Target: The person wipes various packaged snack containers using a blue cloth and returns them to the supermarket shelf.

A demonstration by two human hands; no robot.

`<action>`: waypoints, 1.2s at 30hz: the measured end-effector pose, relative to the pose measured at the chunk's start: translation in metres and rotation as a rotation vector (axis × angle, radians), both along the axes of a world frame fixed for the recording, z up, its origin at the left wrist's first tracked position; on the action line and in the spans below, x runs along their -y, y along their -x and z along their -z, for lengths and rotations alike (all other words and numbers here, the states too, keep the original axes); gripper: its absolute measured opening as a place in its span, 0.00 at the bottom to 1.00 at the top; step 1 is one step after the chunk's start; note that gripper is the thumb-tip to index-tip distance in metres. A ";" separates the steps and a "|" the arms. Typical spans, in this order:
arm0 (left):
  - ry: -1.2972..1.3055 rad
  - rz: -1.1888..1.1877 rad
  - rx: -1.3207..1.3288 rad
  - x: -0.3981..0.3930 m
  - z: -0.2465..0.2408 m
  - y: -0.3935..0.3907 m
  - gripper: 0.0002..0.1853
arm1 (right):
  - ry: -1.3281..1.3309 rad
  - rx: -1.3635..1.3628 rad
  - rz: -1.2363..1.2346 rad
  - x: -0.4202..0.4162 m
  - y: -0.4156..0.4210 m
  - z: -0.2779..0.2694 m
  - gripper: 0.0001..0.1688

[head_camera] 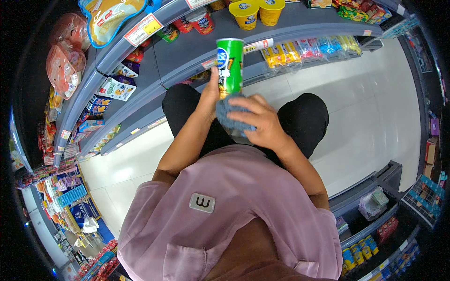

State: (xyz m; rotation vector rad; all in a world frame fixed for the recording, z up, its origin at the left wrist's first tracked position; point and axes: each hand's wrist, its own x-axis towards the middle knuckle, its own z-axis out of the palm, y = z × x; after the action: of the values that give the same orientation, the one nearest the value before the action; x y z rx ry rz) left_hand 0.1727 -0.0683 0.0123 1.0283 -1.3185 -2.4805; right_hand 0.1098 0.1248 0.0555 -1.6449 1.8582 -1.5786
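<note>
My left hand (210, 94) holds a green cylindrical snack canister (233, 66) near its lower part, with the thumb along its side. The canister stands roughly upright in view, in front of the shelf edge. My right hand (258, 119) grips a blue-grey cloth (233, 114), which is pressed around the canister's lower end. The cloth hides that end and part of my left fingers.
A curved grey shelf (190, 58) runs ahead and to the left, with yellow tubs (245, 14), red cups (203, 23) and snack pouches (116, 88). Bagged yellow packs (281, 54) lie on a lower shelf. More shelving (365, 214) stands behind at right, beside the tiled floor (369, 123).
</note>
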 end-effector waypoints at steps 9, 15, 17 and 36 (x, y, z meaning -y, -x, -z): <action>-0.336 0.224 -0.208 0.007 0.006 -0.026 0.47 | 0.043 0.203 0.422 -0.023 0.024 0.013 0.27; -0.354 0.273 -0.140 -0.010 0.021 -0.031 0.44 | 0.171 0.146 0.453 0.001 0.036 -0.014 0.25; -0.297 0.214 -0.131 -0.005 0.015 -0.030 0.42 | 0.145 0.148 0.336 0.002 0.027 -0.007 0.27; -0.505 -0.324 -0.552 -0.032 -0.016 -0.008 0.35 | 0.208 0.153 0.395 -0.025 -0.004 -0.010 0.30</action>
State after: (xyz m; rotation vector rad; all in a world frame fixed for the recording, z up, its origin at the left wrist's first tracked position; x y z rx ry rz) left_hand 0.1812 -0.0364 0.0287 0.4956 -0.3464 -2.6016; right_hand 0.1133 0.1500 0.0651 -1.2319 2.0873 -2.0513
